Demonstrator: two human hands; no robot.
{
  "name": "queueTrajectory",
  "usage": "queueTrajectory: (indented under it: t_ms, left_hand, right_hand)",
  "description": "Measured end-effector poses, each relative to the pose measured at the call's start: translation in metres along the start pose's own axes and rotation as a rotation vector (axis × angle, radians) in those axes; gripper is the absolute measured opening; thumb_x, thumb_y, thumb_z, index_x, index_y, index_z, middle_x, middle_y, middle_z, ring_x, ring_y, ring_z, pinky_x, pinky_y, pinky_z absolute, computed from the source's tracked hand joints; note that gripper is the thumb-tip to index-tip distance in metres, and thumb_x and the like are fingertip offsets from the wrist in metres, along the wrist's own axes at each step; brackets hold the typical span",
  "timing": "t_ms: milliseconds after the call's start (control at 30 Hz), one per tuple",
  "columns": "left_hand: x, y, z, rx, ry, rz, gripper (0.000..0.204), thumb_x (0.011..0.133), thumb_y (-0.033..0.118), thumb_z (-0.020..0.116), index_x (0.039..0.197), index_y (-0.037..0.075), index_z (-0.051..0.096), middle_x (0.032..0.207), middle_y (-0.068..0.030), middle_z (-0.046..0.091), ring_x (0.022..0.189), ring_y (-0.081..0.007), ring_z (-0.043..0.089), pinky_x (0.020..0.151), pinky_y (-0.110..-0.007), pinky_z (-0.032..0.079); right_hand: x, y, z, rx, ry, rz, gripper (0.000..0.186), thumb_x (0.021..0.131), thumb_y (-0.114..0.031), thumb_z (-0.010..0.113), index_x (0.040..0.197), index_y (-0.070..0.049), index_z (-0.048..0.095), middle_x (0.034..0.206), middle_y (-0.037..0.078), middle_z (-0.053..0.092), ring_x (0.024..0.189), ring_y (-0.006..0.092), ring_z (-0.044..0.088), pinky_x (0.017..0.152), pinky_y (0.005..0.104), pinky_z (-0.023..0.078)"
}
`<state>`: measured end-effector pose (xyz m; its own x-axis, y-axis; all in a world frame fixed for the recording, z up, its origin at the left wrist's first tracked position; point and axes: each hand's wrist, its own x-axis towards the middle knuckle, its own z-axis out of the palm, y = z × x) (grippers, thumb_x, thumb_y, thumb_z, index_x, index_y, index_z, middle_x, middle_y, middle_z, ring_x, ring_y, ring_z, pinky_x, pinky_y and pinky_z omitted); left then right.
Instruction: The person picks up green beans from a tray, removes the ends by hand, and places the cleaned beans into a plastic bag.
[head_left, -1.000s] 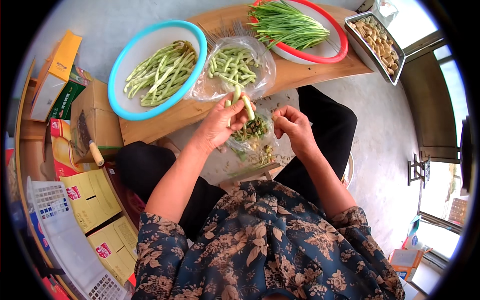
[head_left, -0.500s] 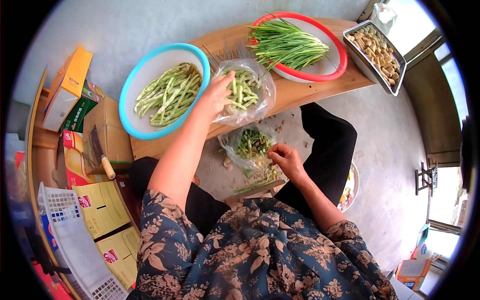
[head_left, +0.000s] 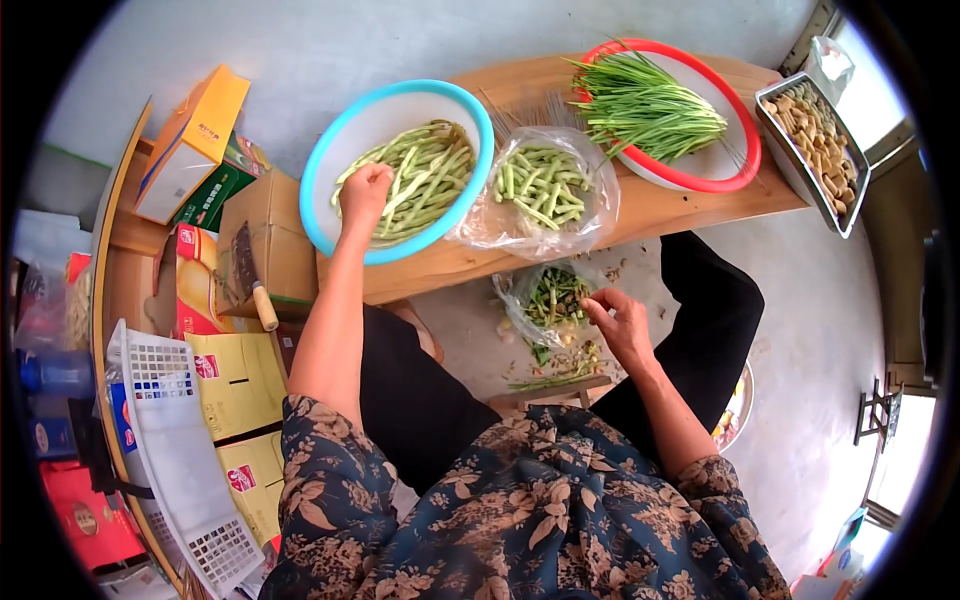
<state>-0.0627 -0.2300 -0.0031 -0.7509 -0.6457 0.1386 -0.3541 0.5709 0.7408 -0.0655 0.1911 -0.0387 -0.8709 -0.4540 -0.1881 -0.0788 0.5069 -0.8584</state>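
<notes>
My left hand (head_left: 366, 198) is closed over the left side of the green beans (head_left: 420, 190) in a blue-rimmed white bowl (head_left: 352, 118), its fingertips hidden. Right of that bowl, cut bean pieces (head_left: 540, 188) sit in an open clear plastic bag (head_left: 478, 228). My right hand (head_left: 618, 322) is lower down, thumb and fingers nearly pinched beside a bag of green trimmings (head_left: 553, 300) below the table edge; anything between the fingertips is too small to make out.
On the wooden table (head_left: 420, 283) stand a red-rimmed bowl of chives (head_left: 655, 108) and a metal tray of brown pieces (head_left: 820, 165). At left are boxes (head_left: 196, 140), a wooden-handled knife (head_left: 263, 303) and a white plastic basket (head_left: 160, 420). My legs flank the trimmings, near scattered scraps.
My left hand held bean pieces before me, reached to the bag of cut beans, and is now in the blue-rimmed bowl without those pieces visible. My right hand has moved lower.
</notes>
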Motion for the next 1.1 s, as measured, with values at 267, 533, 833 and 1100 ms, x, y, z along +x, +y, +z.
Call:
queueTrajectory:
  t_ms: [267,533,833,1100]
  left_hand:
    - [-0.017,-0.006,0.025,0.703,-0.083,0.196,0.016,0.080,0.018,0.068,0.090,0.006,0.069,0.101,-0.0151,0.058,0.101,-0.0341,0.056,0.084,-0.045,0.047]
    - [-0.022,-0.001,0.014,0.649,-0.207,0.154,0.029,0.077,0.027,0.073,0.089,0.001,0.067,0.108,-0.0185,0.054,0.101,-0.0348,0.058,0.082,-0.046,0.048]
    - [-0.006,-0.035,0.038,0.624,-0.300,0.026,0.016,0.072,0.022,0.073,0.078,0.007,0.070,0.091,-0.0133,0.064,0.085,-0.0303,0.063,0.075,-0.042,0.050]
    - [-0.009,0.004,0.013,-0.557,-0.491,-0.246,0.014,0.080,0.018,0.065,0.084,0.005,0.065,0.074,-0.0023,0.064,0.062,-0.0083,0.057,0.050,-0.024,0.042]
  right_hand:
    - [-0.011,0.024,0.004,-0.028,-0.022,-0.105,0.016,0.084,-0.013,0.064,0.096,-0.003,0.066,0.079,0.014,0.066,0.067,0.0243,0.062,0.064,0.0345,0.048]
    - [-0.012,0.019,0.006,0.018,-0.107,-0.056,0.017,0.084,-0.012,0.063,0.097,-0.002,0.065,0.082,0.014,0.066,0.074,0.0247,0.063,0.068,0.0331,0.049]
    - [-0.016,0.035,0.013,0.063,-0.141,-0.077,0.015,0.083,-0.010,0.063,0.095,-0.001,0.065,0.075,0.013,0.065,0.069,0.0208,0.063,0.064,0.0315,0.049]
    - [-0.010,0.029,0.008,0.035,0.043,-0.165,0.013,0.083,-0.008,0.062,0.094,-0.001,0.065,0.077,0.014,0.065,0.068,0.0242,0.063,0.063,0.0314,0.049]
